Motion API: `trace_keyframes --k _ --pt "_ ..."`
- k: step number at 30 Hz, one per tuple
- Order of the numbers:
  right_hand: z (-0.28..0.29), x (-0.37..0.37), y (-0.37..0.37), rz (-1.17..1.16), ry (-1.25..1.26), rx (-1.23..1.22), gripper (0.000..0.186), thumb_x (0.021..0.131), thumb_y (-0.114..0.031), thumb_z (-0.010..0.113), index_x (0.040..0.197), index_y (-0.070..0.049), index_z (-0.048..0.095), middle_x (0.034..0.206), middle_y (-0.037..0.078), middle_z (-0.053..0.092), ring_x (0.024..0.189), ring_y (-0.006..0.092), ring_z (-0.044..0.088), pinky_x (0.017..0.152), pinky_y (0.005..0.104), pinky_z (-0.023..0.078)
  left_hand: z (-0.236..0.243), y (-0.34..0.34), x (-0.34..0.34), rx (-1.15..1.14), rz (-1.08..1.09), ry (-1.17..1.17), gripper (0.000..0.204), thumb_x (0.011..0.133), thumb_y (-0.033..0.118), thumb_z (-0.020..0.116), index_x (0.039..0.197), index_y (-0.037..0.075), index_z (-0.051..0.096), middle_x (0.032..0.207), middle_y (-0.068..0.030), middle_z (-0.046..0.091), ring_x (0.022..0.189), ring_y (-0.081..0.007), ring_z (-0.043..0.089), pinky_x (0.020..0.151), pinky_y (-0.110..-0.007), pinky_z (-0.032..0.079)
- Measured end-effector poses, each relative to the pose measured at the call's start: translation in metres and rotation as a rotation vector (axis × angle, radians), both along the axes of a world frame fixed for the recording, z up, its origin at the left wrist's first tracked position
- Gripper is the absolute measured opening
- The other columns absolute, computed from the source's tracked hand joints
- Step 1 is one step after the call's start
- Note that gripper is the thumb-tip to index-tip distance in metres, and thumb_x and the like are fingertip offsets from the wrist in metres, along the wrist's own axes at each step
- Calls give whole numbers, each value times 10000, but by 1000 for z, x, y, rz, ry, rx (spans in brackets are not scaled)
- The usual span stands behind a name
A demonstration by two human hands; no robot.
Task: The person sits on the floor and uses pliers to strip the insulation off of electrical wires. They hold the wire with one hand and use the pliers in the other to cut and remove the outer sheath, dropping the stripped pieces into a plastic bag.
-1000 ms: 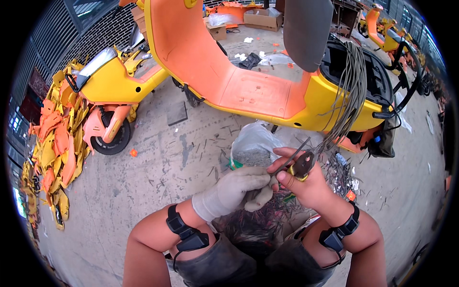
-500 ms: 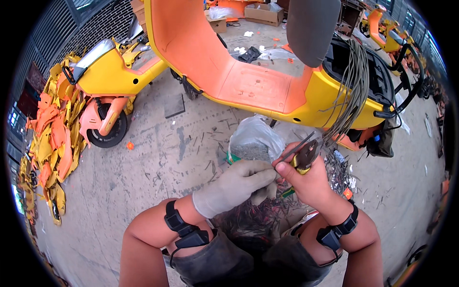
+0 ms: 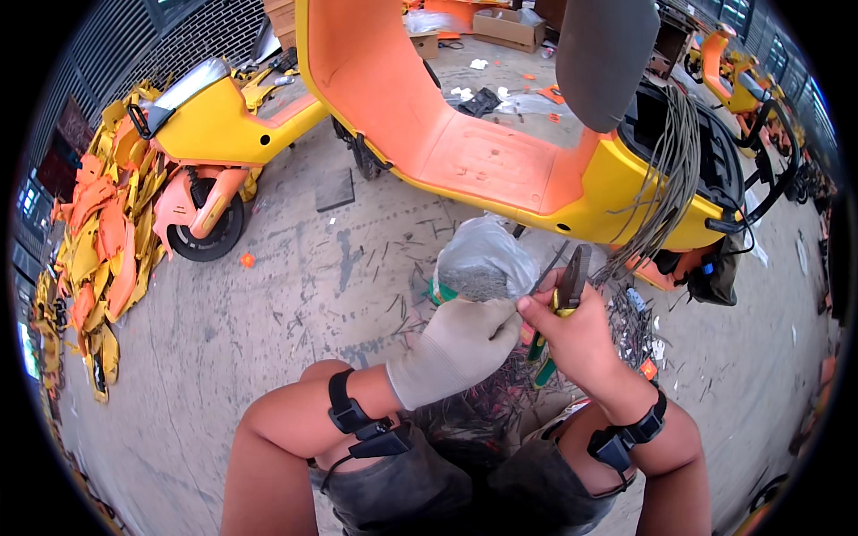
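My right hand (image 3: 583,338) is bare and wrapped round a pair of pliers (image 3: 572,281), their dark jaws pointing up and their green-and-yellow handles showing below the fingers. The same hand pinches a thin grey cable (image 3: 551,265) between thumb and forefinger, its free end slanting up beside the jaws. Against the right thumb sits my left hand (image 3: 454,350), in a pale grey glove, fingers curled closed. What those fingertips hold is hidden. Just beyond both hands stands a whitish plastic bag (image 3: 487,255) with grey bits inside.
A yellow-and-orange scooter (image 3: 483,170) stands ahead, with a bundle of grey cables (image 3: 677,147) draped over its rear. Cable scraps (image 3: 483,397) litter the floor between my knees. At left are another scooter (image 3: 206,121) and a heap of body panels (image 3: 103,232).
The pliers' jaws have turned more upright in my right hand. My left hand has curled its fingers in more. The view has shifted slightly.
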State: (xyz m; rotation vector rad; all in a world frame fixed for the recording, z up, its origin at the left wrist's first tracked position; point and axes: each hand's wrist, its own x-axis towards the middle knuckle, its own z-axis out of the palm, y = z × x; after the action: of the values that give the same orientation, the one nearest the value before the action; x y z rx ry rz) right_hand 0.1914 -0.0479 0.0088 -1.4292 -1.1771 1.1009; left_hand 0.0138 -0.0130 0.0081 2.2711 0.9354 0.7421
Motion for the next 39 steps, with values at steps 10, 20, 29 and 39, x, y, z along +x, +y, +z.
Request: trace_keyframes --k 10,20,29,39 --pt "-13 -5 7 -133 239 -90 244 893 -39 760 875 -76 520 770 -22 536 669 77 515 587 251 423 -18 -9 16 265 137 255 123 923 144 595 893 26 611 688 -176 623 586 -369 642 533 -444 506" --pt "1 -2 -3 -88 400 -31 382 938 -62 708 1277 18 550 993 34 657 830 103 600 768 269 513 1 10 9 -885 -49 -312 293 1047 275 511 1009 17 642 691 -36 600 568 -117 571 544 -282 458" --pt "-1 12 5 107 275 3 324 947 -9 674 1251 36 572 1095 88 695 868 111 637 790 283 554 9 15 3 -1034 -86 -313 382 1046 348 526 896 12 626 693 -19 580 557 -97 527 543 -261 407" --pt "-3 10 6 47 67 93 157 906 -20 735 1007 14 619 878 20 656 805 94 630 735 266 534 7 14 5 -867 -76 -209 357 1052 293 514 907 0 657 762 -36 659 624 -103 610 586 -274 498"
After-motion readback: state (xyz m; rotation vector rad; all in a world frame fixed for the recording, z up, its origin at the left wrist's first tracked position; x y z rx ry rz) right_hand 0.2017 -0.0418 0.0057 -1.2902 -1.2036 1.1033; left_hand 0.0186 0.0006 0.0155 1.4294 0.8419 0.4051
